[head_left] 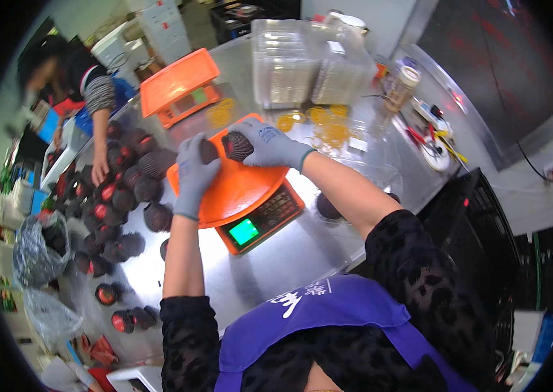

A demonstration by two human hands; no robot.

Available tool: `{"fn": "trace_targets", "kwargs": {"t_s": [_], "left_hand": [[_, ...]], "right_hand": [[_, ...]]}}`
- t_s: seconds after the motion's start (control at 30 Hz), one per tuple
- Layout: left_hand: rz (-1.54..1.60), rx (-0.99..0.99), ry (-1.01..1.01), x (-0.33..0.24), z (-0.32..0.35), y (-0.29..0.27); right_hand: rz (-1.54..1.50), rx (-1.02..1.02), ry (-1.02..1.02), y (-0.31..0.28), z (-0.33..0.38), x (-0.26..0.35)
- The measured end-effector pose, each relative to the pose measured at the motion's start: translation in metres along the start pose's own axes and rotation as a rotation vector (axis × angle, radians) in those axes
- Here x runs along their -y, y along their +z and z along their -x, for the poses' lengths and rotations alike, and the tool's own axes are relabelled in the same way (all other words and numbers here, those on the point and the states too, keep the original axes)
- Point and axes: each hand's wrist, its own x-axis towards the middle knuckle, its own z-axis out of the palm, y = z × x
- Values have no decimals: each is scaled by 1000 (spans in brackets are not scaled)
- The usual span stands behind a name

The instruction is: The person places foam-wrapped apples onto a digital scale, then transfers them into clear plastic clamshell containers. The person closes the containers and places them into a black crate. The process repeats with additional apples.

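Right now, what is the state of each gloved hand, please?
Left hand: closed on a dark netted fruit.
Right hand: closed on a second netted fruit.

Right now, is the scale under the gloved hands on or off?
On: its display glows green, just below the orange pan.

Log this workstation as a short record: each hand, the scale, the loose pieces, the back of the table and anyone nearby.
Left hand: grey glove, holding a dark round piece over the pan
Right hand: grey glove, holding a dark netted piece over the pan
Scale: orange pan, lit green display
Loose pieces: many, dark, some showing red, left of the scale
Table back: second orange scale, stacked clear containers, yellow bands
Nearby: another person's hand at the loose pieces
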Motion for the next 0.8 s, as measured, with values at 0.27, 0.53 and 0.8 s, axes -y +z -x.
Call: {"fn": "trace_targets", "kwargs": {"t_s": [0.27, 0.53, 0.8], "left_hand": [[443, 283, 290, -186, 27, 32], [13, 605, 320, -251, 72, 173], [26, 506, 359, -242, 79, 167]], "right_hand": [[-81, -302, 282, -95, 219, -54], [386, -160, 503, -50, 312, -89], [556, 32, 554, -44, 299, -89]]}}
